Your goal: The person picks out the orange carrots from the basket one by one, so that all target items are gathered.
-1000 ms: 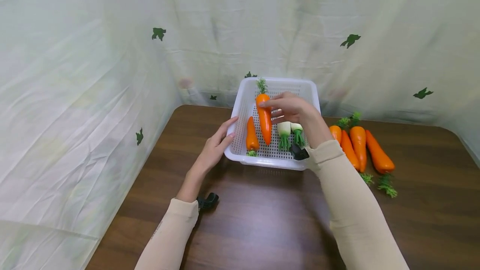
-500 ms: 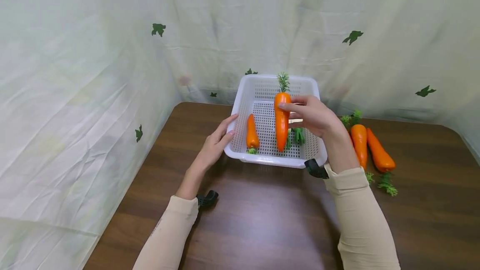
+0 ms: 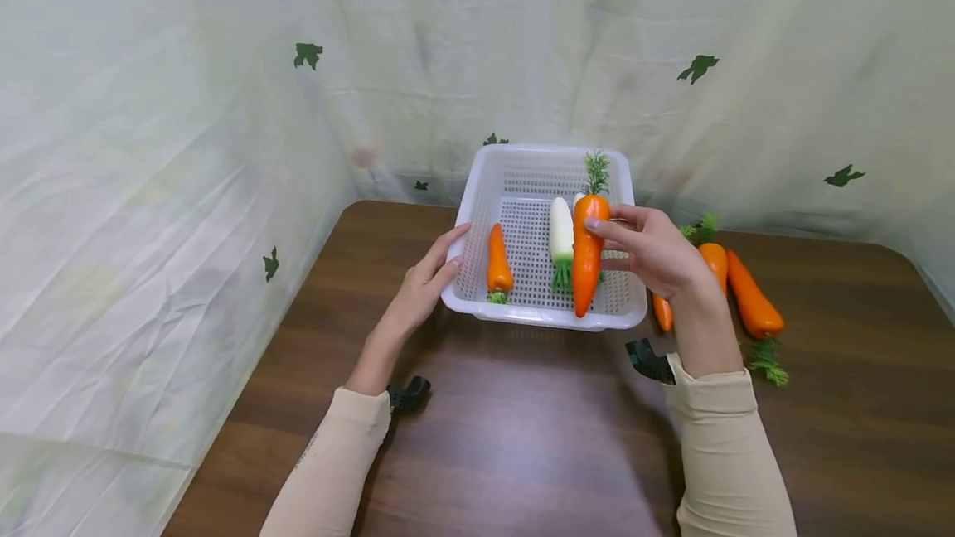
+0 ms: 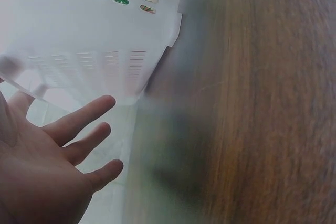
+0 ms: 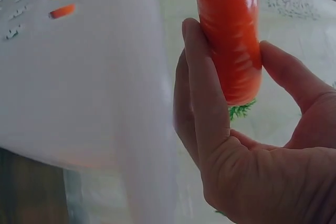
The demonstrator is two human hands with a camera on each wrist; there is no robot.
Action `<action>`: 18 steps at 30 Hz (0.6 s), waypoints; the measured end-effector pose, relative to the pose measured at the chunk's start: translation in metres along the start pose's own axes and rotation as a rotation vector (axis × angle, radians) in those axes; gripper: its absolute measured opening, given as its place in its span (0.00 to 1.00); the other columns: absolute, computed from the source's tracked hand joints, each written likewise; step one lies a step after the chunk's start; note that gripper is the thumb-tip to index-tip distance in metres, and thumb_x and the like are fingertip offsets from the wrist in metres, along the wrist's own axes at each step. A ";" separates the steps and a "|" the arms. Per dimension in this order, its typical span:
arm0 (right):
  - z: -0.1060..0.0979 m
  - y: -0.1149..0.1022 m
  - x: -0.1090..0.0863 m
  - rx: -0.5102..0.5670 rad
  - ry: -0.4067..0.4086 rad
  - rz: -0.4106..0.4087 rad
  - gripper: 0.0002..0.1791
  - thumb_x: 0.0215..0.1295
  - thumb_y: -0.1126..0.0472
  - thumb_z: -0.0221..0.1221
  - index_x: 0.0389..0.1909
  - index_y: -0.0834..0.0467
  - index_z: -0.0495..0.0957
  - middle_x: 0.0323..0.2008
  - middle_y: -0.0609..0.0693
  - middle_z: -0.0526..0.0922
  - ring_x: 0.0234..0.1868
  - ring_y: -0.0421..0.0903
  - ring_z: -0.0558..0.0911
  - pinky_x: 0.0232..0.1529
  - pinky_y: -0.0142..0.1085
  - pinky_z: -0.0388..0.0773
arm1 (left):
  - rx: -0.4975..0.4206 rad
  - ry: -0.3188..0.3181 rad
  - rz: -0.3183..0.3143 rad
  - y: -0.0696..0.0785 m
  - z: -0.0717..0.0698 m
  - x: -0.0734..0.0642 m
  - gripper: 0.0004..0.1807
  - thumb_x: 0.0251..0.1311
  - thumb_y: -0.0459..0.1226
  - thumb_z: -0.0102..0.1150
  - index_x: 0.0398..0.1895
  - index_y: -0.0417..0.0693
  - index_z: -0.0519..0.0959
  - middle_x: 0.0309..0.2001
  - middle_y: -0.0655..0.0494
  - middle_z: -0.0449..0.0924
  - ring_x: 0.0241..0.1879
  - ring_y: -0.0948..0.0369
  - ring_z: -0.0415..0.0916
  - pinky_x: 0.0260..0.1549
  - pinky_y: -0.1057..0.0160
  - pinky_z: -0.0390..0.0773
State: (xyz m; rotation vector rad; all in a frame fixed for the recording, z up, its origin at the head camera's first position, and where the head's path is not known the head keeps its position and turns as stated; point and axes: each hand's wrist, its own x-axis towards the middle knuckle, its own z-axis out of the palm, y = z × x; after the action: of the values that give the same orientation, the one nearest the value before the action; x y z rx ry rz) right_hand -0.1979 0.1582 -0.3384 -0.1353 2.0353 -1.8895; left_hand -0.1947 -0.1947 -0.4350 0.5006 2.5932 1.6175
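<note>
My right hand (image 3: 652, 251) holds an orange carrot (image 3: 590, 251) between thumb and fingers, its leafy top up and its tip down. The carrot hangs over the right part of a white plastic basket (image 3: 537, 316). In the right wrist view, thumb and fingers (image 5: 202, 72) press the carrot's (image 5: 231, 40) thick end from opposite sides. My left hand (image 3: 418, 284) rests thumb and forefinger on the basket's left rim, its other fingers spread outside in the left wrist view. In the basket lie a smaller carrot (image 3: 499, 259) and a white radish (image 3: 561, 230); a second radish is mostly hidden behind the held carrot.
Several carrots lie on the brown wooden table (image 3: 492, 421) right of the basket, one carrot (image 3: 752, 297) outermost; my right hand and wrist partly cover the others. A pale curtain (image 3: 552, 40) with dark leaf-like prints stands behind the table and along its left side.
My right hand has carried the carrot rightward across the basket, from near the small carrot to over the radishes. One radish has come back into sight. The left hand stays at the rim.
</note>
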 end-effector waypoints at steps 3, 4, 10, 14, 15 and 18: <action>-0.003 0.001 -0.004 -0.016 0.013 0.007 0.33 0.77 0.49 0.61 0.70 0.68 0.66 0.60 0.55 0.76 0.55 0.48 0.82 0.52 0.37 0.87 | -0.003 -0.005 -0.003 0.000 0.000 -0.001 0.29 0.82 0.48 0.48 0.81 0.76 0.60 0.77 0.53 0.67 0.59 0.46 0.80 0.56 0.43 0.84; -0.005 0.001 -0.005 -0.022 0.021 0.007 0.33 0.77 0.49 0.61 0.70 0.67 0.66 0.60 0.55 0.75 0.55 0.48 0.82 0.51 0.37 0.87 | -0.005 -0.008 -0.005 0.000 0.000 -0.001 0.29 0.82 0.48 0.48 0.81 0.77 0.60 0.77 0.53 0.67 0.59 0.46 0.80 0.56 0.43 0.84; -0.025 0.005 -0.021 -0.077 0.056 -0.020 0.32 0.78 0.48 0.60 0.71 0.66 0.67 0.56 0.48 0.79 0.53 0.45 0.82 0.51 0.35 0.85 | -0.005 -0.009 -0.006 0.000 0.000 0.000 0.29 0.81 0.49 0.48 0.81 0.77 0.60 0.77 0.52 0.68 0.59 0.46 0.81 0.56 0.43 0.84; -0.045 0.012 -0.035 -0.097 0.078 -0.031 0.30 0.78 0.49 0.60 0.69 0.65 0.68 0.51 0.43 0.82 0.49 0.41 0.84 0.50 0.34 0.85 | -0.004 -0.008 -0.008 0.000 0.000 0.000 0.29 0.81 0.49 0.48 0.81 0.76 0.60 0.77 0.52 0.68 0.59 0.46 0.81 0.57 0.43 0.84; -0.050 0.014 -0.038 -0.109 0.083 -0.029 0.30 0.79 0.49 0.59 0.69 0.65 0.68 0.51 0.42 0.82 0.49 0.40 0.84 0.50 0.34 0.85 | -0.003 -0.007 -0.009 0.000 0.000 0.000 0.29 0.81 0.49 0.48 0.81 0.76 0.60 0.77 0.52 0.68 0.59 0.46 0.81 0.56 0.42 0.84; -0.063 0.019 -0.045 -0.142 0.104 -0.019 0.32 0.79 0.48 0.58 0.71 0.65 0.66 0.52 0.40 0.82 0.49 0.38 0.84 0.49 0.33 0.85 | 0.001 -0.007 -0.011 0.000 -0.001 -0.001 0.29 0.81 0.49 0.48 0.81 0.77 0.60 0.77 0.53 0.67 0.59 0.46 0.80 0.56 0.42 0.84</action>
State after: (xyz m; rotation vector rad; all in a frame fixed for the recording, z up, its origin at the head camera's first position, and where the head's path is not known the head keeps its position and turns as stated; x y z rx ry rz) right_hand -0.1729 0.2340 -0.3451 -0.0948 2.2449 -1.7970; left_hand -0.1941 -0.1958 -0.4342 0.4907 2.5877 1.6083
